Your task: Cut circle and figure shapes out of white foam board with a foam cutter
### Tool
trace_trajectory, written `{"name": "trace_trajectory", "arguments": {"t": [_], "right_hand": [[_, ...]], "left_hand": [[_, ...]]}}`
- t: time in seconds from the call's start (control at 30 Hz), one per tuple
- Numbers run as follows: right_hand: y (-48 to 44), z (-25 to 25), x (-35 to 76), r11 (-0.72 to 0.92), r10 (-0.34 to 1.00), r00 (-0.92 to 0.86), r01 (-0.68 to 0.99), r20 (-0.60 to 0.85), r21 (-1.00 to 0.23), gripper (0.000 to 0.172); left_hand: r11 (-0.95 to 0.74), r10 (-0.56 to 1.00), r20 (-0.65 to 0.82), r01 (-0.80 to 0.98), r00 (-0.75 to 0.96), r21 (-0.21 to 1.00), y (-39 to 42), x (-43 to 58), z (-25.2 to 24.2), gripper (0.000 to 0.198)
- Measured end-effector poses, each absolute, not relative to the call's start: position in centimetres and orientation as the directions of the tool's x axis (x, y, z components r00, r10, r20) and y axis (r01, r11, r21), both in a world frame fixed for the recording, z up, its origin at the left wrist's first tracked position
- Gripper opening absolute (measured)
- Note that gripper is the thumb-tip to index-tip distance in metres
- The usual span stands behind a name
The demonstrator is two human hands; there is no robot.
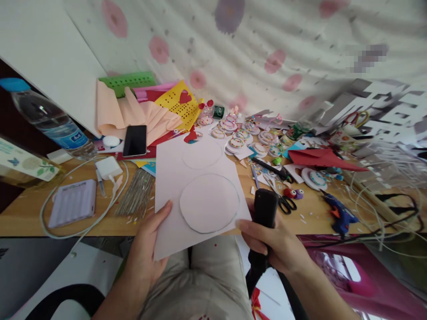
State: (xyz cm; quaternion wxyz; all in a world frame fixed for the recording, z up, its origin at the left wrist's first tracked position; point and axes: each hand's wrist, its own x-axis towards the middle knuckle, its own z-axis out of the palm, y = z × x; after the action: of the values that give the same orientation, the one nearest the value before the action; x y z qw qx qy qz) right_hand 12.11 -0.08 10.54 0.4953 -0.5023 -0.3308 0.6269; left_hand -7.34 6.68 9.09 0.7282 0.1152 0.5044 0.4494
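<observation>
A white sheet of paper with two round outlines drawn on it is tilted above the table's front edge. My left hand grips its lower left side, thumb on top and the other fingers underneath. My right hand is closed around a black handle-like device, whose kind I cannot make out. That hand's thumb tip reaches the sheet's right edge; whether it also pinches the paper is unclear. Just past the right hand lie black-handled scissors.
Decorated paper discs crowd the back. On the right rests a blue glue gun among cables. A phone, a bundle of thin sticks, a white charger and a water bottle stand or lie left. Coloured felt is behind.
</observation>
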Motion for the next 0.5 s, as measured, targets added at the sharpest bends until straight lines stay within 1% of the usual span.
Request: {"name": "trace_trajectory", "arguments": {"t": [0.13, 0.23, 0.33, 0.4, 0.5], "right_hand": [[-0.1, 10.2, 11.9, -0.255, 0.961, 0.0, -0.378, -0.275, -0.89, 0.028], [0.0, 10.1, 11.8, -0.239, 0.965, 0.01, -0.384, -0.263, -0.892, 0.027], [0.0, 10.0, 11.7, -0.246, 0.962, 0.018, -0.369, -0.271, -0.896, 0.03], [0.1, 9.8, 11.7, -0.265, 0.953, 0.045, -0.352, -0.299, -0.898, 0.03], [0.2, 9.5, 11.7, -0.318, 0.925, 0.108, -0.303, -0.364, -0.898, 0.032]], "left_hand": [[0.546, 0.759, -0.651, -0.535, -0.01, 0.645, 6.5, -7.0, 10.0, 0.032], [0.577, 0.729, -0.684, -0.525, -0.013, 0.625, 6.6, -6.8, 10.3, 0.031], [0.602, 0.702, -0.712, -0.511, -0.027, 0.614, 6.6, -6.7, 10.4, 0.032], [0.589, 0.712, -0.701, -0.505, -0.044, 0.631, 6.4, -6.6, 10.2, 0.033], [0.523, 0.78, -0.623, -0.486, -0.059, 0.7, 6.1, -6.7, 9.6, 0.038]]}}
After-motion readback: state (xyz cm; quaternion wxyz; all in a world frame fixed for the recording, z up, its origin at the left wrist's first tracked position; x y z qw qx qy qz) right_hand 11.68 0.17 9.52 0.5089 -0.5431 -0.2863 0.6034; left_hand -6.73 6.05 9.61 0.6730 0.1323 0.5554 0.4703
